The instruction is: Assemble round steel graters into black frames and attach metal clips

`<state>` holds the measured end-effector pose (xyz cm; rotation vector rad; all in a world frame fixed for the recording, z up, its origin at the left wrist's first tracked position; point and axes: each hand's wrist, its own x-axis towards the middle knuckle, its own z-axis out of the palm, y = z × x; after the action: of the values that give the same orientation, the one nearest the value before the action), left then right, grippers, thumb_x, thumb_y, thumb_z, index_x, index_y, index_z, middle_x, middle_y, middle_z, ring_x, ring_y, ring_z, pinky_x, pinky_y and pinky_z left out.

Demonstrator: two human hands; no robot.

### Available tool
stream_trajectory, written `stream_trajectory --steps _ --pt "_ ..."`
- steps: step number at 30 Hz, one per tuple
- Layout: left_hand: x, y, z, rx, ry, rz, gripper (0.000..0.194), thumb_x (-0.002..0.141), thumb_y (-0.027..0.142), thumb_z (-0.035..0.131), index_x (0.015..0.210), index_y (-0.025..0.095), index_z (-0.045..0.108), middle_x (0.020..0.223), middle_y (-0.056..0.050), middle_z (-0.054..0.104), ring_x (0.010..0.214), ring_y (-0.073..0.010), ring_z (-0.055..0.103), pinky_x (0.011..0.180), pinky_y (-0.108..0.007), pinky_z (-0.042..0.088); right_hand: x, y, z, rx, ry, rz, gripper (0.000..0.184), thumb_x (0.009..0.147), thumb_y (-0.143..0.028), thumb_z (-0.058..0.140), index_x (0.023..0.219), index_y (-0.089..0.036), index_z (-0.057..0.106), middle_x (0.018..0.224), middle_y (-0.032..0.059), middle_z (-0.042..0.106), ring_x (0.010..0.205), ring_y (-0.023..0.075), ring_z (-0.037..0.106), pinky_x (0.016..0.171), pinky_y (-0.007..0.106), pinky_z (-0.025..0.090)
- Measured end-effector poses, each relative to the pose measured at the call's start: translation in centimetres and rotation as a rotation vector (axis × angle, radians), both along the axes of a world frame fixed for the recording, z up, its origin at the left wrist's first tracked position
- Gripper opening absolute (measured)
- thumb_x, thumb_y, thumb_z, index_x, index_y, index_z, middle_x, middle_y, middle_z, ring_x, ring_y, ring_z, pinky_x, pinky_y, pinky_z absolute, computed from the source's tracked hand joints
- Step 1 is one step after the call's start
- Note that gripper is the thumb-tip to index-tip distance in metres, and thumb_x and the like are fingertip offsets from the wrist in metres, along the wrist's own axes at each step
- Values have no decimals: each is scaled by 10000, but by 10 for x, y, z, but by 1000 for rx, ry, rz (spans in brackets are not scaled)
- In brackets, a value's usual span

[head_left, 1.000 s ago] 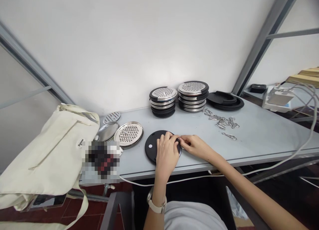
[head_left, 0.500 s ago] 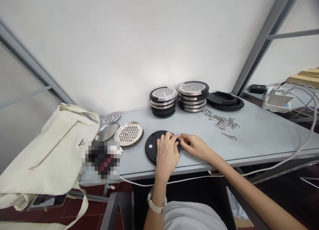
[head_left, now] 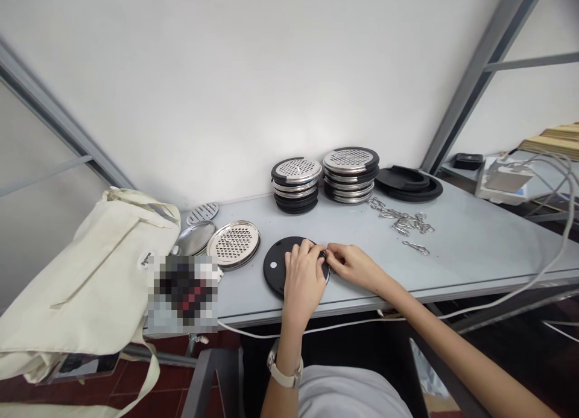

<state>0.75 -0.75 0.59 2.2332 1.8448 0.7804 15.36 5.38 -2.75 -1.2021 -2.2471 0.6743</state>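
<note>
A round black disc (head_left: pixel 275 263) lies flat near the front edge of the grey table (head_left: pixel 470 255). My left hand (head_left: pixel 302 279) rests on the disc, fingers curled and pressed at its right rim. My right hand (head_left: pixel 353 265) meets it there, fingertips pinched on a small part at the rim that is too small to make out. Both hands touch at the disc's edge. A pale watch sits on my left wrist.
Two stacks of perforated metal-and-black discs (head_left: pixel 296 184) (head_left: pixel 350 174) stand at the back, with black rings (head_left: pixel 409 183) beside them. Several metal clips (head_left: pixel 402 222) lie scattered to the right. Loose metal plates (head_left: pixel 233 243) and a cream cloth bag (head_left: pixel 85 285) sit left. White cables hang along the front edge.
</note>
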Motion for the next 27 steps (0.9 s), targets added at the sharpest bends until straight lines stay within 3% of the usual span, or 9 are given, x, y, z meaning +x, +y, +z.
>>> stream_trajectory --steps 16,27 --pt "1 0 1 -22 -6 -6 257 935 164 383 1080 269 569 1070 -23 565 978 -207 488 859 -364 372 1 -1 1 15 -6 7 261 907 -296 381 672 -196 432 565 -34 478 507 100 410 531 231 260" --pt "-1 0 1 -29 -24 -22 248 939 167 383 1076 269 563 1069 -17 561 977 -197 482 861 -356 368 7 4 8 -56 7 103 257 909 -306 375 693 -190 451 591 -40 458 541 102 399 538 229 289"
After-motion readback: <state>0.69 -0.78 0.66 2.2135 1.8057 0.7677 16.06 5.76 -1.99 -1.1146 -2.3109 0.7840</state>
